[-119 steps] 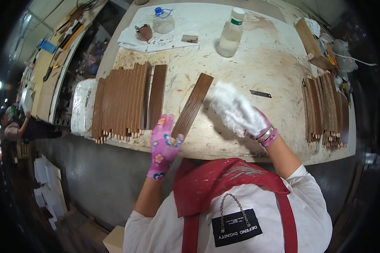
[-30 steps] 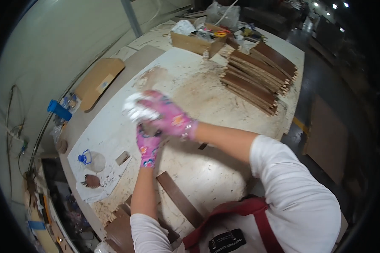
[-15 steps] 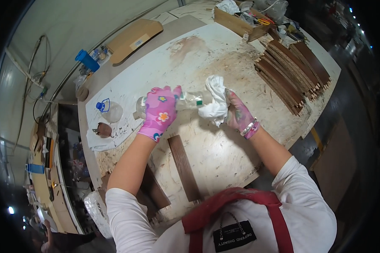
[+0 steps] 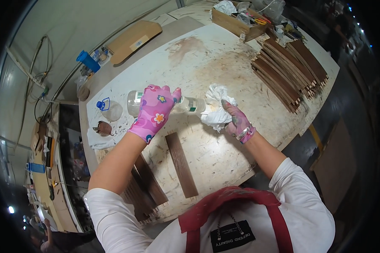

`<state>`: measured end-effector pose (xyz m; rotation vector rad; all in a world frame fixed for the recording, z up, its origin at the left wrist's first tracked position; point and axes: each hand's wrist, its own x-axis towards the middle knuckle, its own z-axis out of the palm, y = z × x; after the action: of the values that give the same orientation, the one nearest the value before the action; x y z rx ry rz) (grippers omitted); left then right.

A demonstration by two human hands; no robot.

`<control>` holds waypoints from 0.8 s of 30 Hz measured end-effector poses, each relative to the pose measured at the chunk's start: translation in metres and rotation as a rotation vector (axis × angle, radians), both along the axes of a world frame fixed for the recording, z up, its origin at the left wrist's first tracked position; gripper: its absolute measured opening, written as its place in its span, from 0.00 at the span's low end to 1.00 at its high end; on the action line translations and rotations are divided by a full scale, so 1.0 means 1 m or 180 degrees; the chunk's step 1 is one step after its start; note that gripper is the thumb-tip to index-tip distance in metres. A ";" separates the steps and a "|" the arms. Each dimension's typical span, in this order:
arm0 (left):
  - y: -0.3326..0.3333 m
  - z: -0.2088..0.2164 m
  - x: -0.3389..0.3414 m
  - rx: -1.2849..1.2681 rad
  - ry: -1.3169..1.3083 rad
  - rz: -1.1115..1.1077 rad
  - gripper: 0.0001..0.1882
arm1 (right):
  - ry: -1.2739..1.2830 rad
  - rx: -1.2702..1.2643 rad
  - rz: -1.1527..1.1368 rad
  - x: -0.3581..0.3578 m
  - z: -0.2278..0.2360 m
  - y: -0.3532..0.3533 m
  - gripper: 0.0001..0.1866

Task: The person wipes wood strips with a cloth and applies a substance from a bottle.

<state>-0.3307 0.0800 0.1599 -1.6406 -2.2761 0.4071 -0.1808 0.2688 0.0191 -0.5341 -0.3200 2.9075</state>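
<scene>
My left hand (image 4: 155,110), in a pink flowered glove, is wrapped round a clear bottle (image 4: 134,103) lying sideways above the table. The bottle's neck points right, against a crumpled white cloth (image 4: 216,106). My right hand (image 4: 239,122), in a stained pink glove, grips that cloth from its right side, thumb on top. Below my hands a single dark brown wooden strip (image 4: 181,164) lies on the worn white table (image 4: 223,156). More brown strips (image 4: 151,180) lie at the near left edge, partly behind my left arm.
Stacked brown strips (image 4: 289,71) fill the table's far right, beside a wooden box (image 4: 232,23) of tools and cloths. A jug with a blue cap (image 4: 112,110) and a brown-stained object (image 4: 103,128) stand at left. A blue cup (image 4: 88,60) and brown board (image 4: 135,42) lie farther back.
My left hand and the bottle have shifted a little left. The cloth has turned and spread against the bottle's neck, and my right hand has moved slightly lower.
</scene>
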 end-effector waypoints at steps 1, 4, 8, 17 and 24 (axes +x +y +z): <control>0.000 0.001 0.001 -0.0027 0.0068 -0.0026 0.28 | 0.0048 0.0140 0.0019 0.000 0.000 -0.001 0.21; 0.003 0.002 -0.012 -0.0088 0.0014 0.0032 0.26 | 0.0054 0.0258 0.0058 0.000 -0.001 -0.002 0.21; 0.006 0.008 -0.014 -0.0135 0.0177 0.0009 0.25 | 0.0066 0.0208 0.0138 -0.001 -0.013 0.002 0.20; -0.002 0.005 -0.012 -0.0364 0.0051 0.0031 0.20 | -0.0219 0.0307 0.0129 -0.003 -0.004 -0.004 0.20; 0.001 -0.026 -0.027 -0.0008 -0.0574 0.0287 0.29 | 0.0068 -0.0265 0.0450 -0.015 0.004 -0.010 0.26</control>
<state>-0.3579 0.0805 0.1336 -1.6403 -2.4886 0.2930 -0.1958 0.2588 0.0236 -0.5123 -0.2439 3.0726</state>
